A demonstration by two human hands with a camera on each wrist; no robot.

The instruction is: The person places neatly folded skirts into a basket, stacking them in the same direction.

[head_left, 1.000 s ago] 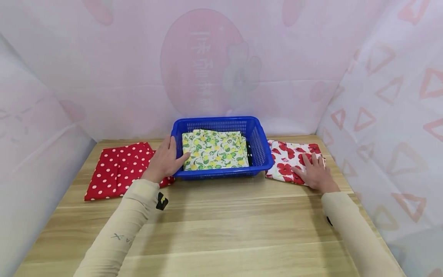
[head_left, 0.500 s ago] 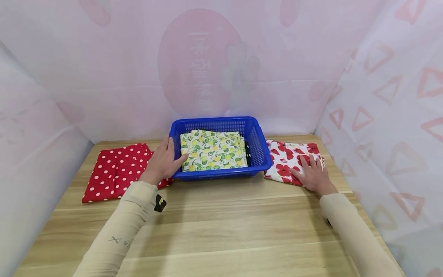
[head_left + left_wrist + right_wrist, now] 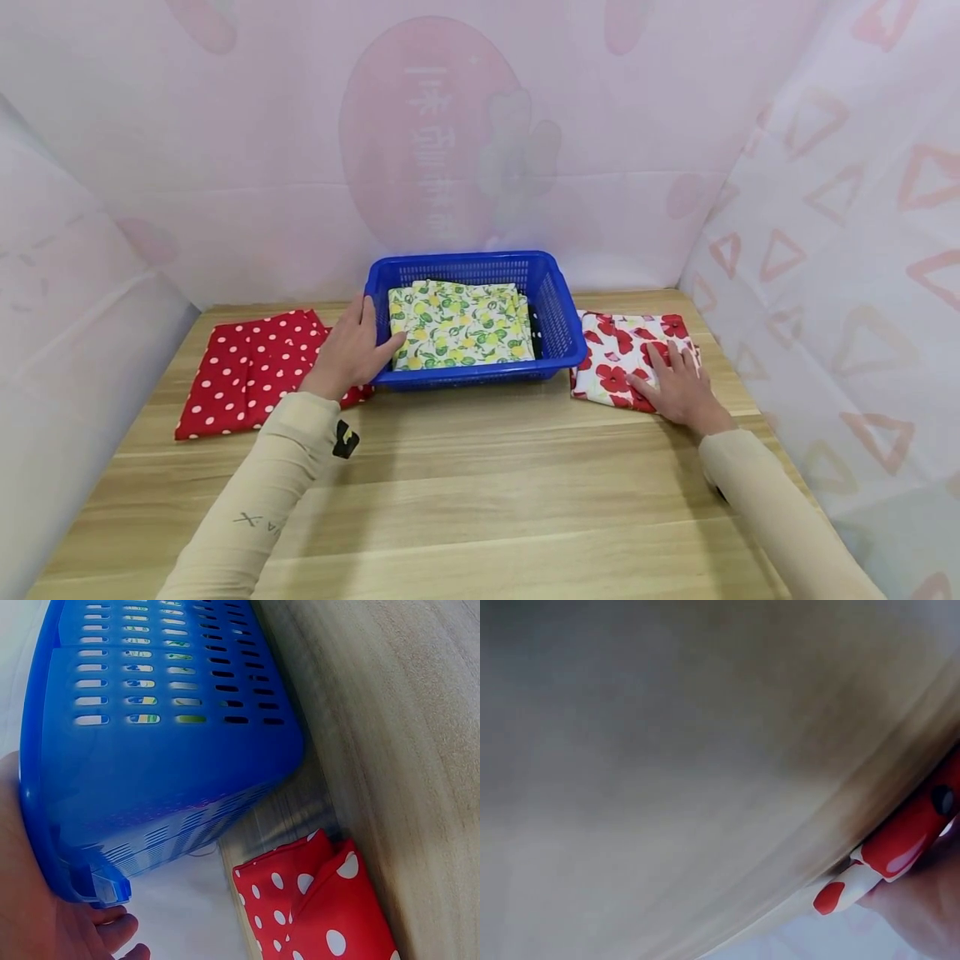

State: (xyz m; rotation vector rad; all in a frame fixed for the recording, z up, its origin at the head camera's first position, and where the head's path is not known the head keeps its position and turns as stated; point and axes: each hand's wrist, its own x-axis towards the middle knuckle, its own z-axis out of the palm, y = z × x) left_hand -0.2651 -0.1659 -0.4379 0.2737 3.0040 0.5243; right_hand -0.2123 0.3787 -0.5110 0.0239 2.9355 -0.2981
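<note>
A blue plastic basket [image 3: 483,377] with slotted sides stands at the back middle, holding a folded lemon-print cloth [image 3: 461,325]. My left hand [image 3: 352,346] rests at the basket's left rim, thumb over the front corner and fingers along the outer side. In the left wrist view, fingertips show just past the rim, beside the blue basket wall [image 3: 150,772]. My right hand [image 3: 678,387] lies over a folded white cloth with red flowers [image 3: 611,375], fingers spread and mostly straight. The right wrist view catches this flowered cloth's edge [image 3: 900,847] under part of the hand.
A folded red polka-dot cloth [image 3: 247,367] lies left of the basket, partly behind my left hand and forearm. Black dotted fabric [image 3: 536,329] peeks out beside the lemon cloth. The wooden table [image 3: 480,492] is bounded by hanging printed sheets [image 3: 285,225] at the back and sides.
The flowered cloth has slid slightly toward me under my right hand. My left hand and the basket hold nearly the same place; the head view has shifted a little.
</note>
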